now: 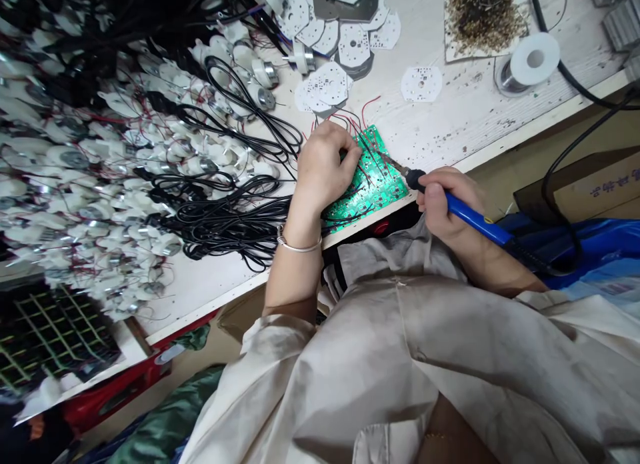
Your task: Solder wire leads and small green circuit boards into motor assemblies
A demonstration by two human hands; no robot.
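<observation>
Along the bench's (465, 111) near edge lay one green circuit-board panel (385, 184), red and black wires (370, 101) about it, too tangled to count. Two hands, apart. Left hand (327, 159) curled over the panel; could not tell whether it pinched anything. Right hand (447, 201) wrapped round one blue-handled soldering iron (470, 217). Beyond: one solder spool (523, 67), one white board (413, 87) lying alone.

Left hand (327, 156) seemingly pinching, right hand (447, 201) gripping
</observation>
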